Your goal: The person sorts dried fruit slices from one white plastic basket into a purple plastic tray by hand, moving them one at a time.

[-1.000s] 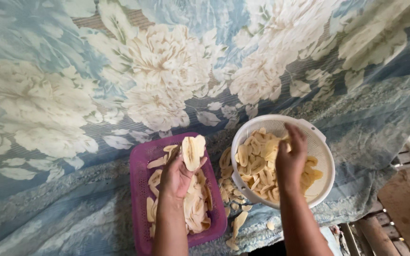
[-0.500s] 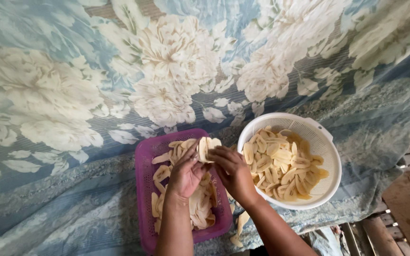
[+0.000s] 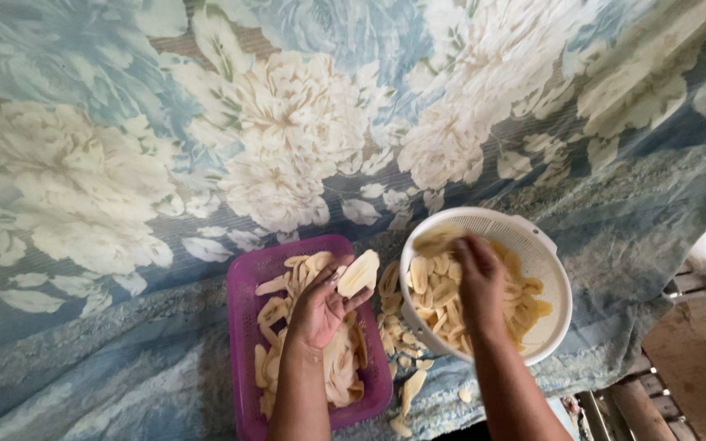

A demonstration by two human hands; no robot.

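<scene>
— What does your left hand point(image 3: 318, 309) do at this moment?

— Your left hand is above the purple tray point(image 3: 243, 327). Its fingers point(image 3: 338, 273) are closed around a small stack of pale banana slices point(image 3: 358, 273), which points up and to the right, over the far right corner of the tray. More slices point(image 3: 338, 363) lie flat inside the tray, under your wrist.

— And your right hand point(image 3: 480, 287)?

— Your right hand is inside the white colander point(image 3: 551, 269), just beside the tray on its right. It lies on the yellow slices in the colander point(image 3: 435, 298). The fingers are bent down into the heap, but I cannot tell if they grip a slice, because the hand is a little blurred.

— What is around them?

— Some loose slices point(image 3: 406, 384) lie on the cloth between the tray and the colander, near the front edge. Everything rests on a blue cloth with big white flowers point(image 3: 279, 139) that covers the surface. At the lower right you see wooden boards point(image 3: 680, 367).
</scene>
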